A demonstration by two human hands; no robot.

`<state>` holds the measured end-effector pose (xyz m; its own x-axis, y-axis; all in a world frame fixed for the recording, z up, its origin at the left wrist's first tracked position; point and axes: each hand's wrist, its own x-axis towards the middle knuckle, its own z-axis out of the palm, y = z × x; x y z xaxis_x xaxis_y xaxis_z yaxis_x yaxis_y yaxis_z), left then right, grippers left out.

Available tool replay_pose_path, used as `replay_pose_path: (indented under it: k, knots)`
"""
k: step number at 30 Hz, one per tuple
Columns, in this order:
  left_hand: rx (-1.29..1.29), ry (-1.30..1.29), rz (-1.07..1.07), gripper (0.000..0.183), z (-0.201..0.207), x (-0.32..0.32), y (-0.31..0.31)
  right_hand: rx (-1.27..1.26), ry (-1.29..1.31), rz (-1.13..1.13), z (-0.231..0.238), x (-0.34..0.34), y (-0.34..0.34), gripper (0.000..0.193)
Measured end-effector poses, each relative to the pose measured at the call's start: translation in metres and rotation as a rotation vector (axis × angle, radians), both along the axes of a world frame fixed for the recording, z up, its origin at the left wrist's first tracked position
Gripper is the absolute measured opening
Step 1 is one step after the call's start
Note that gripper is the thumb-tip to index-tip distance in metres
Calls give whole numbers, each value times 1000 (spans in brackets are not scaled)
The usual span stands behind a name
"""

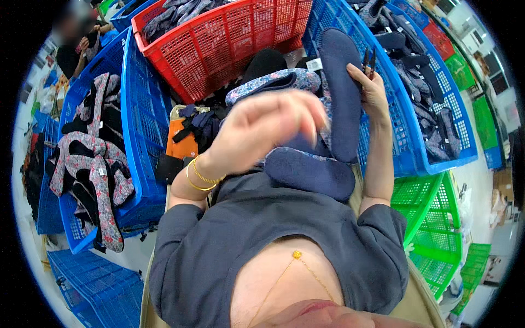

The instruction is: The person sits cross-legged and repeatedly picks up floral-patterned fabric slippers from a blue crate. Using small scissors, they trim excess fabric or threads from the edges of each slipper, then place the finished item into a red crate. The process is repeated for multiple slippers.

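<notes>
A soft slipper with a long navy sole [340,104] stands upright before me, its sole facing me. My right hand [374,93] closes at its right edge, thumb against the sole. Dark thread snips [369,61] stick up from the same hand. My left hand [270,123], with gold bangles at the wrist, is raised left of the slipper. Motion smears its fingers, so their grip is unclear. Another navy-soled slipper [311,172] lies on my lap. Behind my left hand is a blue floral slipper [273,85] with a dark lining.
A red basket [224,46] stands ahead. Blue baskets of floral slippers flank me at left [145,120] and right [402,115]. Green crates [437,235] are at lower right. An orange piece [183,139] and dark straps lie left of my lap. Another person's hand [83,44] shows far left.
</notes>
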<state>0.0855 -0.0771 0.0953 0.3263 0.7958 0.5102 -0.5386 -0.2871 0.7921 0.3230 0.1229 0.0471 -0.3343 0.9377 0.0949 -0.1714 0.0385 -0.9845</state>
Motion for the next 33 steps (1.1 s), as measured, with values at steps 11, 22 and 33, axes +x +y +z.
replay_pose_path:
  k: [11, 22, 33]
  knots:
    - [-322, -1, 215, 54, -95, 8, 76, 114, 211, -145, 2, -76, -46, 27]
    - [-472, -153, 9, 46, -119, -31, 76, 609, -60, -155, 5, -76, -56, 39]
    - [-477, -82, 127, 52, -110, -29, 65, 598, -95, -276, 4, -87, -58, 30]
